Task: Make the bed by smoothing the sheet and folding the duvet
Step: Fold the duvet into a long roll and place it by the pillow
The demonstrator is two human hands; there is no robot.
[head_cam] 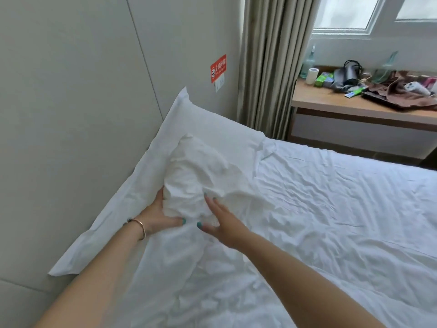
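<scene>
A white duvet [319,209], creased all over, covers the bed. Its bunched top end [194,171] is heaped on a white pillow [186,119] that lies along the padded headboard. My left hand [158,215], with a thin bangle on the wrist, holds the left side of the bunch, thumb on the near side and fingers hidden behind the cloth. My right hand [221,221] rests on the right side of the bunch with fingers spread and fairly straight. The sheet under the duvet is hidden.
A padded grey headboard wall [71,114] runs along the left, with a red sign [218,68]. Beige curtains [267,67] hang beyond the pillow. A wooden desk [331,102] with bottles, a hairdryer and clutter stands under the window at the far right.
</scene>
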